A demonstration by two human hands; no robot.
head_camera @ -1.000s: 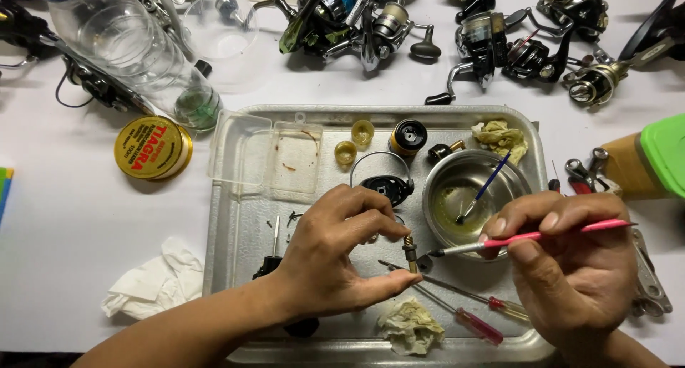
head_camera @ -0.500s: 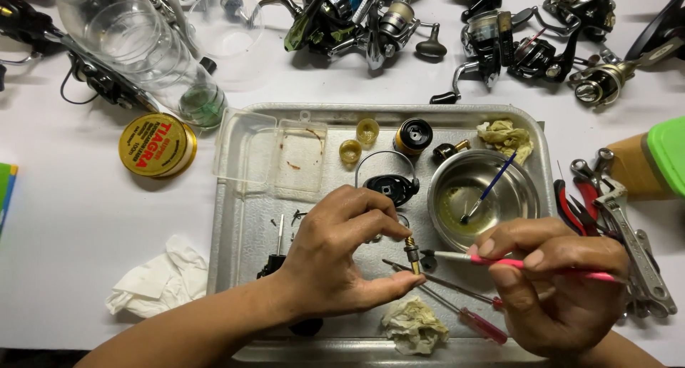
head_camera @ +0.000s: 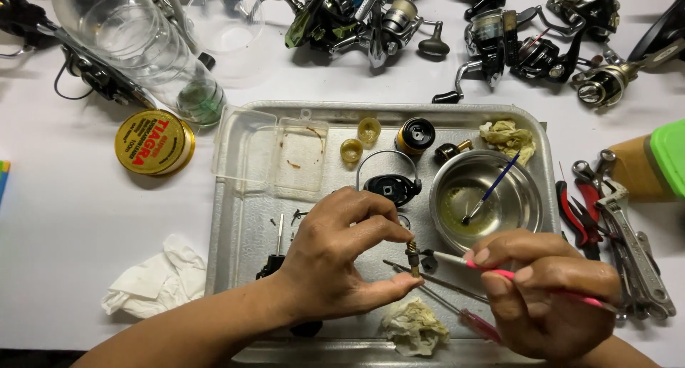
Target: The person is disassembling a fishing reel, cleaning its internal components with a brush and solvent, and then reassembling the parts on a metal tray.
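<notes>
My left hand (head_camera: 342, 257) pinches a small brass gear shaft (head_camera: 413, 258) upright between thumb and forefinger, over the metal tray (head_camera: 242, 225). My right hand (head_camera: 546, 300) grips a thin pink-handled brush (head_camera: 492, 271) like a pen; its tip reaches the small shaft from the right. A steel bowl (head_camera: 524, 186) with greenish grease and a blue brush (head_camera: 491, 188) stands in the tray's right half, just beyond my right hand. A black reel part with a wire bail (head_camera: 389, 182) lies just beyond my left hand.
The tray also holds a clear plastic box (head_camera: 275, 154), yellow caps (head_camera: 360, 141), a black-and-gold spool (head_camera: 415, 136), greasy rags (head_camera: 414, 326) and red screwdrivers (head_camera: 477, 325). Several fishing reels (head_camera: 371, 15) line the far edge. A yellow tin (head_camera: 153, 141), a plastic bottle (head_camera: 135, 43), white tissue (head_camera: 153, 282) lie left; pliers and wrenches (head_camera: 617, 232) right.
My right hand has dropped lower and tilted the pink brush, bringing its tip in to the brass shaft. My left hand has held the shaft nearly still.
</notes>
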